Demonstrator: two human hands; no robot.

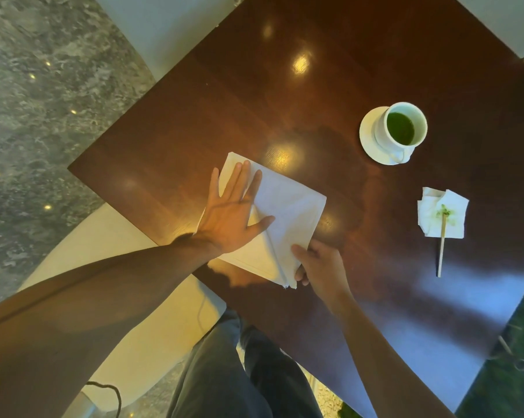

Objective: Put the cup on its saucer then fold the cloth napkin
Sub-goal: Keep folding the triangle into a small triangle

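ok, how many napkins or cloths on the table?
2. The cloth napkin lies near the table's near-left edge, under both hands. A small crumpled paper napkin with a green stain sits to the right, under a wooden stick. None seem hidden.

**Warm glare, cool spill, soft edges**

We see a dim scene lit from overhead: warm round glare spots dot the glossy desk [330, 86], the brightest well beyond the cloth napkin [288, 206], others just beside it. A cool bluish sheen washes the desk's near right part, below the stirring stick [441, 245]. The left hand [233, 212] casts a soft shadow across the napkin. The forearms bulge and bend toward the lower corners, and the floor [43, 86] left of the desk looks smeared.
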